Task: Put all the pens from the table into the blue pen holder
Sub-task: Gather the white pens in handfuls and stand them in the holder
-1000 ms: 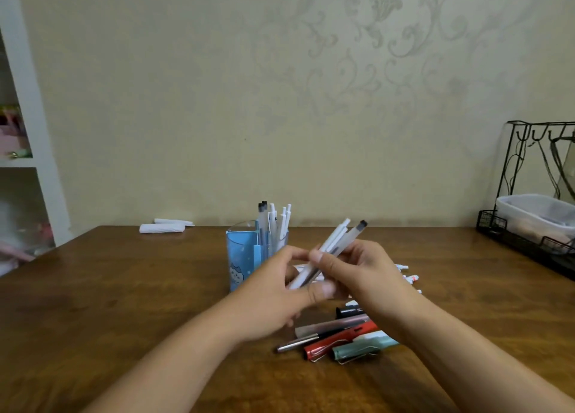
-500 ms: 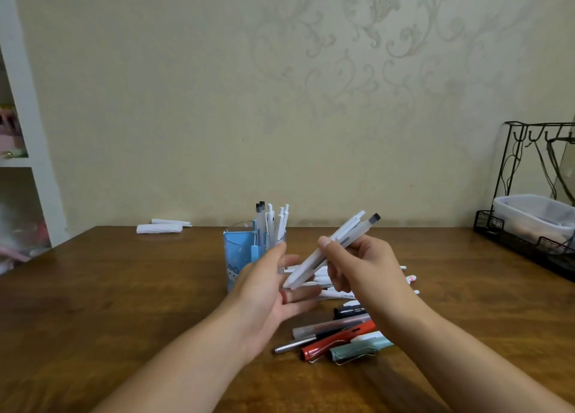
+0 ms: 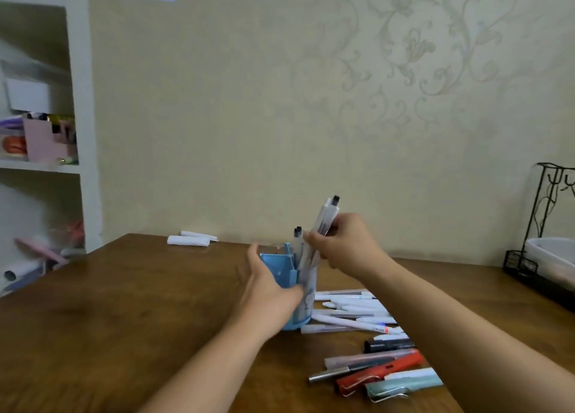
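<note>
The blue pen holder (image 3: 278,268) stands mid-table with pens sticking up from it. My left hand (image 3: 269,285) wraps around its near side, gripping it. My right hand (image 3: 345,244) is shut on a small bunch of white pens (image 3: 325,222), held nearly upright with their lower ends dipping into the holder's opening. Several white pens (image 3: 351,310) lie loose on the table right of the holder. Nearer me lie a black marker (image 3: 389,345), a red pen (image 3: 382,372), a teal pen (image 3: 404,384) and a silver-tipped pen (image 3: 329,375).
The wooden table (image 3: 124,319) runs to the wall. Two white rolled items (image 3: 189,239) lie at the far edge. A black wire rack (image 3: 541,225) with a clear plastic box (image 3: 553,257) stands at the right. White shelves (image 3: 74,132) rise at the left.
My right hand carried the white pens left and up over the holder and tipped them upright into it. My left hand let go of the pens and took hold of the holder. The view turned left.
</note>
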